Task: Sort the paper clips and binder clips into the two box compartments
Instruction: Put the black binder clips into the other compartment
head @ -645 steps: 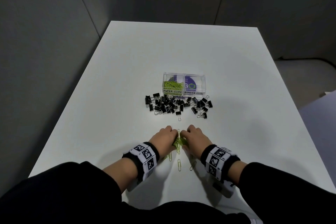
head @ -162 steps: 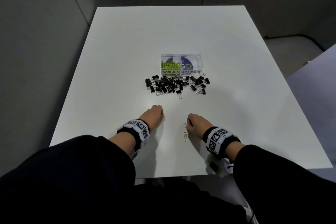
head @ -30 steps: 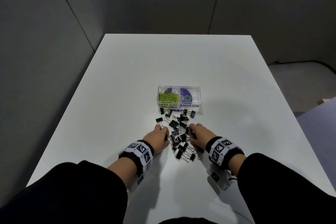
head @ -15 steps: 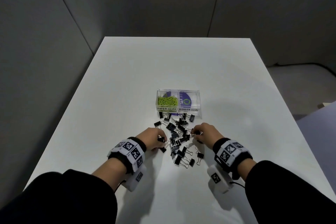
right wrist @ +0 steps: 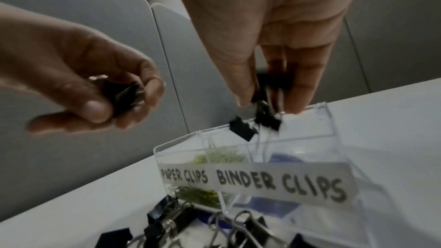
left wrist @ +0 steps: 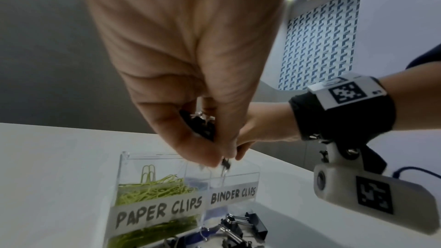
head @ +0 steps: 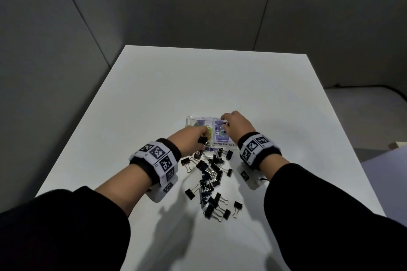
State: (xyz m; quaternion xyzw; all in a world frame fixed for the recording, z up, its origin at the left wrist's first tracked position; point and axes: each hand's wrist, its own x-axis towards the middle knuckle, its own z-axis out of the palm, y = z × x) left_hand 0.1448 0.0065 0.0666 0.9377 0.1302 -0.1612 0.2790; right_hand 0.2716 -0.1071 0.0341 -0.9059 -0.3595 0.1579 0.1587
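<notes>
Right hand [right wrist: 274, 48] pinching black binder clips [right wrist: 264, 114] over clear box [right wrist: 334, 125] | left hand [right wrist: 78, 82] clutching binder clips | more on desk [head: 220, 86]

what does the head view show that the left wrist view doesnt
Head view only: the whole white table, the scatter of binder clips trailing from the box toward the person, both black sleeves and the grey walls.

Left wrist view only: the full PAPER CLIPS label, and the black clips pinched in the left hand seen close up.

Both: the clear box with green paper clips in its left compartment, the BINDER CLIPS label, and the right hand over the box.
</notes>
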